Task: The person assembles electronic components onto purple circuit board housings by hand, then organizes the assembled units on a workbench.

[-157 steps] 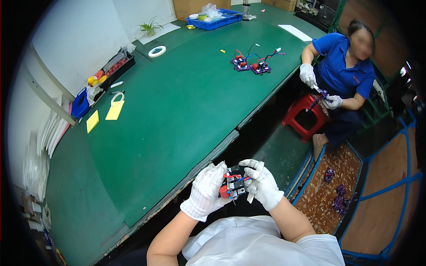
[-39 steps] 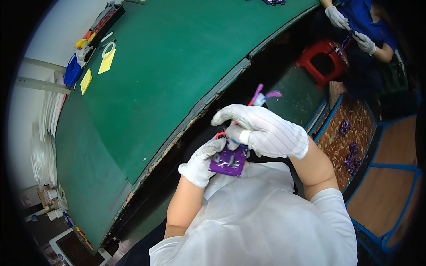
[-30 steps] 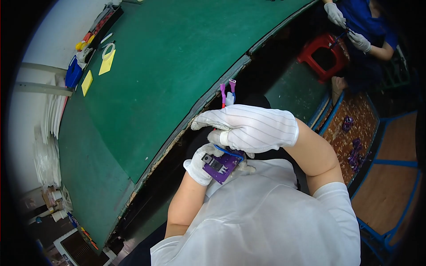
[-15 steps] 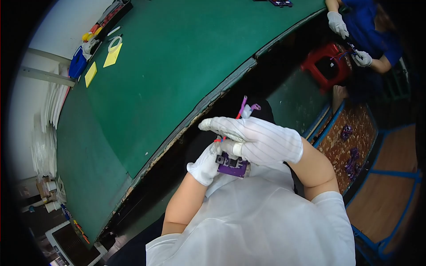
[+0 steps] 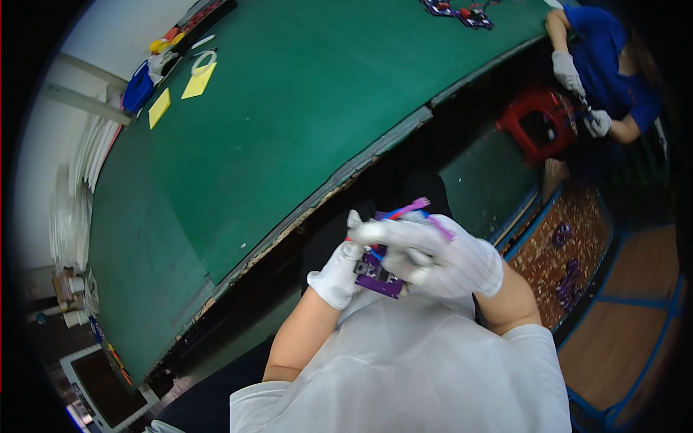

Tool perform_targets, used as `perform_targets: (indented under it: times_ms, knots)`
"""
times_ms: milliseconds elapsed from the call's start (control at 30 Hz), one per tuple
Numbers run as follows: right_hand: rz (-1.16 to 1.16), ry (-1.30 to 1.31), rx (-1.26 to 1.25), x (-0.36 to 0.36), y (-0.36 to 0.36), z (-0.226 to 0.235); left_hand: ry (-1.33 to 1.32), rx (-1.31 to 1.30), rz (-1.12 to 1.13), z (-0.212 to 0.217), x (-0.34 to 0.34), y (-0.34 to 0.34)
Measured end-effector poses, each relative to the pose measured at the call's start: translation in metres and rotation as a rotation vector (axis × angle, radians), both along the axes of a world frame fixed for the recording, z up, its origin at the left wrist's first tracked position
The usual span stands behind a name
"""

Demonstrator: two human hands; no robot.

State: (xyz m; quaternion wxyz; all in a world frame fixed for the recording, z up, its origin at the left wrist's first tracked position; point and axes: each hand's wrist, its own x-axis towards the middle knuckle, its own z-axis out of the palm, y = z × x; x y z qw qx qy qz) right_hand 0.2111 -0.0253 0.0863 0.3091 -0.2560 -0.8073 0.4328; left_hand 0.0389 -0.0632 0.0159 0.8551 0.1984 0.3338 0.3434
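In front of my body, my white-gloved left hand grips a purple circuit board by its left side. Black and grey parts stand on the board's face. My right hand, also gloved, lies across the board's upper right with its fingers curled around wires. Red and blue wires with purple ends stick out above the right hand. Its fingers are slightly blurred and cover part of the board and wires.
A green worktable with a worn edge runs along my left. Yellow pads and a tape roll lie on it; more purple boards at its far end. A co-worker sits far right beside a red stool. A wooden tray holds purple boards.
My right hand has shifted slightly right and down, its fingers now bent around the wires, whose ends lean right. More of the board shows. The whole view has shifted a little.
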Motion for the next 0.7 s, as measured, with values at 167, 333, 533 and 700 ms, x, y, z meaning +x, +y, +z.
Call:
perform_targets:
  times_ms: [167,333,533,700]
  knots:
    - [-0.353,0.314,-0.326,0.013,-0.039,-0.018,-0.108,-0.051,-0.006,0.007,0.006,0.004]
    - [-0.641,0.337,-0.574,0.008,-0.045,-0.028,0.587,0.769,0.394,-0.007,0.008,0.005]
    - [-0.557,-0.264,0.049,0.008,-0.036,-0.046,1.037,1.104,0.316,0.004,0.007,0.003]
    - [-0.274,0.035,0.021,0.024,-0.037,-0.035,0.609,0.638,-0.041,-0.008,0.001,0.005]
